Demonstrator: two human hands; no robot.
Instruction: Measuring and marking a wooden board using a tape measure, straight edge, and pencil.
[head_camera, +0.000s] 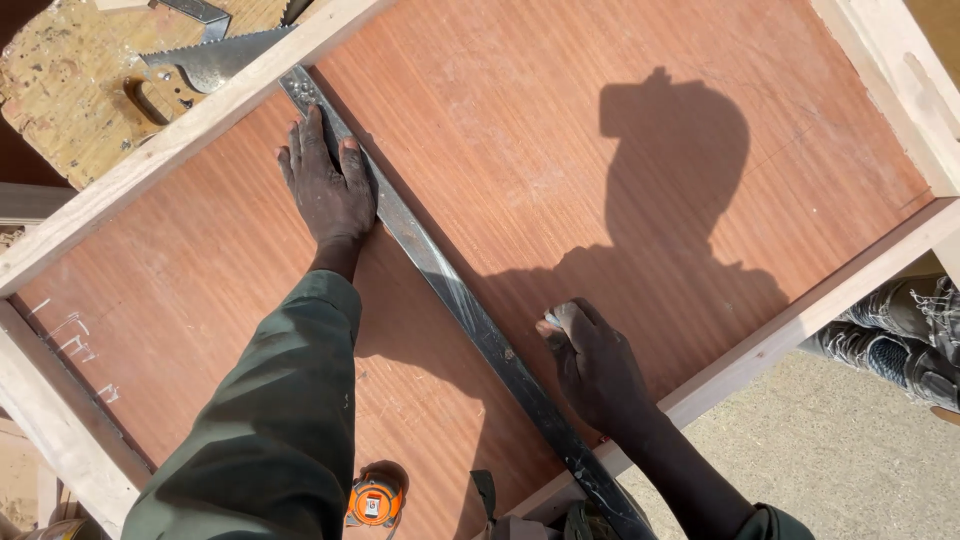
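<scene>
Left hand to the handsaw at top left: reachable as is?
Probably yes. The left hand lies flat on the plywood panel, pressing the metal straightedge. The handsaw lies just past the wooden frame rail, on top, nothing covering it. Lifting off would free the straightedge, though.

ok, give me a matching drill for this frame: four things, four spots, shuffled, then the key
Things:
1. left hand
2. right hand
3. handsaw
4. tape measure

Places:
A. top left, lying on the speckled board beyond the frame
B. bottom edge of the red-brown panel, beside the sleeve
C. flat on the panel, pressed against the upper stretch of the metal straightedge
D. fingertips at the straightedge's lower stretch, on its other side

Pairs: 1-C, 2-D, 3-A, 4-B
</scene>
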